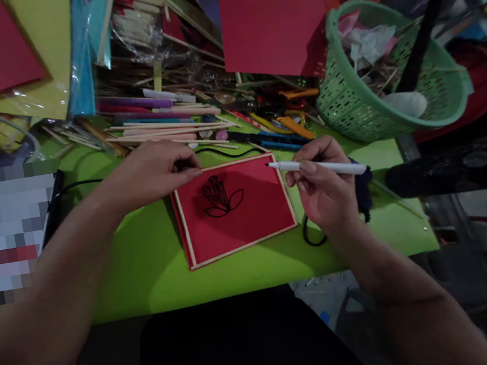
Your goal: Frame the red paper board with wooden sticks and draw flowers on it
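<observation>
A red card point(251, 230) edged with thin wooden sticks lies on the green table, slightly tilted. On its surface is a black line drawing of flowers with two leaves point(222, 198). My right hand point(324, 185) grips a white marker point(328, 167), its dark tip pointing left above the card's upper right corner. The cap end sticks out past my fingers to the right. My left hand point(160, 168) rests at the card's upper left, with curled fingers and fingertips at the top stick edge; part of its grip is hidden from view.
Behind the card lie several wooden sticks point(162, 135), purple pens point(142, 101) and an orange-handled cutter point(297, 127). A green basket point(331, 94) with crumpled paper and a glue bottle stands at the right. Red sheets point(269, 24) lean at the back. A black cord point(310, 236) lies near my right hand.
</observation>
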`<state>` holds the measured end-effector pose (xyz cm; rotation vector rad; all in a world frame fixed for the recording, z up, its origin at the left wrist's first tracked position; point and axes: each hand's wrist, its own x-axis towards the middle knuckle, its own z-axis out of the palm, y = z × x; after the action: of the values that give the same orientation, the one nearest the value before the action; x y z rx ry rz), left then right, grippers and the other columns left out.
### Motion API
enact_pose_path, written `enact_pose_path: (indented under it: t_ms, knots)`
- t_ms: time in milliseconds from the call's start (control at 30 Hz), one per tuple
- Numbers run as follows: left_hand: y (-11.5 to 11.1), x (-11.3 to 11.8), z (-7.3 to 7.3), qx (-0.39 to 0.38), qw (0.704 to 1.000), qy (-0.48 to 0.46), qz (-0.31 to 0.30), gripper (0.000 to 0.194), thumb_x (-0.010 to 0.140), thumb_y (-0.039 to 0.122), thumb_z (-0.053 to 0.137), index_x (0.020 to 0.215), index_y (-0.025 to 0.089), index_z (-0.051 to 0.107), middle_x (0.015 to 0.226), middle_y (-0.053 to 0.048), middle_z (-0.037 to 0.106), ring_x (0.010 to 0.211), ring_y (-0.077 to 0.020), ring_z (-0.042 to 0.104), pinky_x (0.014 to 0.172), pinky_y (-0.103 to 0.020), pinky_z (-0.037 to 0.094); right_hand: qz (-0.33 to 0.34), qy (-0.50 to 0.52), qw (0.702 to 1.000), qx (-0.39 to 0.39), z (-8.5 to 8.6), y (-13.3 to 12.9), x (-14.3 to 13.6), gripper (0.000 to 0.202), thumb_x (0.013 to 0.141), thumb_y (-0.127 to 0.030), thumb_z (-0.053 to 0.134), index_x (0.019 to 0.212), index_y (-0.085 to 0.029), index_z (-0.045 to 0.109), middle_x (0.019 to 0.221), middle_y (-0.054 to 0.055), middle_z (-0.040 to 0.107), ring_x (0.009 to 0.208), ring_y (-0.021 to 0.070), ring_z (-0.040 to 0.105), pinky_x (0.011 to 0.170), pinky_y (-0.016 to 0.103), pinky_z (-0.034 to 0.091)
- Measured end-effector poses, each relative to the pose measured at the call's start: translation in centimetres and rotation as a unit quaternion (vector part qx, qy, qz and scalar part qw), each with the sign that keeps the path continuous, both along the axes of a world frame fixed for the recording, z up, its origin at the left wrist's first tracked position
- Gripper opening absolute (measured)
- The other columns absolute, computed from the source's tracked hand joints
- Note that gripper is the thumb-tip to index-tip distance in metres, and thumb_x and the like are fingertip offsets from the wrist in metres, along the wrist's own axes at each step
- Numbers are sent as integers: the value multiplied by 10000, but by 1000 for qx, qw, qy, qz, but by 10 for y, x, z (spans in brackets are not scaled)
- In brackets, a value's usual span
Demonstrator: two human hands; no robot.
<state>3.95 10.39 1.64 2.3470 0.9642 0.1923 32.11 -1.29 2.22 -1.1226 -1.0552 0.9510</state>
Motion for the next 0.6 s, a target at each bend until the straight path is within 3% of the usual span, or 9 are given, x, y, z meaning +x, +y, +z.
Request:
enact_pose_path:
  t_ms: [233,400,600]
  knots:
    - [-1,2,0,-22,1000,2,19,346,859,514,593,959,213,731,790,-17,704,681,-156,599,625,-274,401,105,-54,991,-60,-8,-6,-5,214,792,-348,869,868,-237,701,749,-34,638,575,100,515,531,254,425]
    - [-1,4,1,-15,1000,2,2,266,854,407,603,956,200,736,824,-11,722,711,-140,608,644,-264,410,189,-90,971,-114,-11,-13,-12,180,833,-332,836,883,-223,702,752,-28,667,583,94,511,516,242,373]
    - [-2,3,1,-12,1000,3,2,257,856,388,603,965,194,731,846,-17,721,725,-142,611,651,-267,404,211,-156,956,-128,-12,-14,-17,184,838,-325,807,835,-213,661,733,-12,692,595,109,541,530,248,398]
